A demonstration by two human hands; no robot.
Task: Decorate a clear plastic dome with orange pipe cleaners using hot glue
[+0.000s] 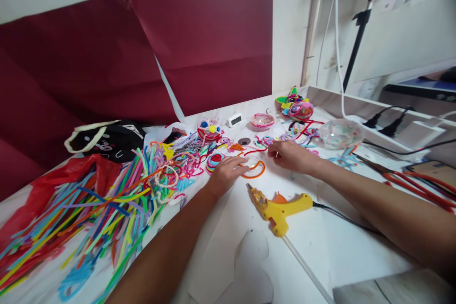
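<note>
My left hand [228, 174] rests low over the table, fingers stretched out, tips at the edge of a piece ringed by a curved orange pipe cleaner [259, 174]. A red pipe cleaner [255, 151] runs from above that piece to the fingertips of my right hand [288, 156], which are pinched together on its end. Beside my left hand lies a coiled disc of red and blue pipe cleaner [214, 161]. Nearer to me, a yellow glue gun [281, 209] lies on its side, its nozzle towards the orange curve.
Loose pipe cleaners [121, 204] spread across the left side. Behind stand a decorated ball with eyes [209, 130], a small digital clock [234, 120], a pink-rimmed clear bowl [262, 122] and another clear bowl [341, 134]. Orange-handled scissors [409, 178] lie at right, near cables.
</note>
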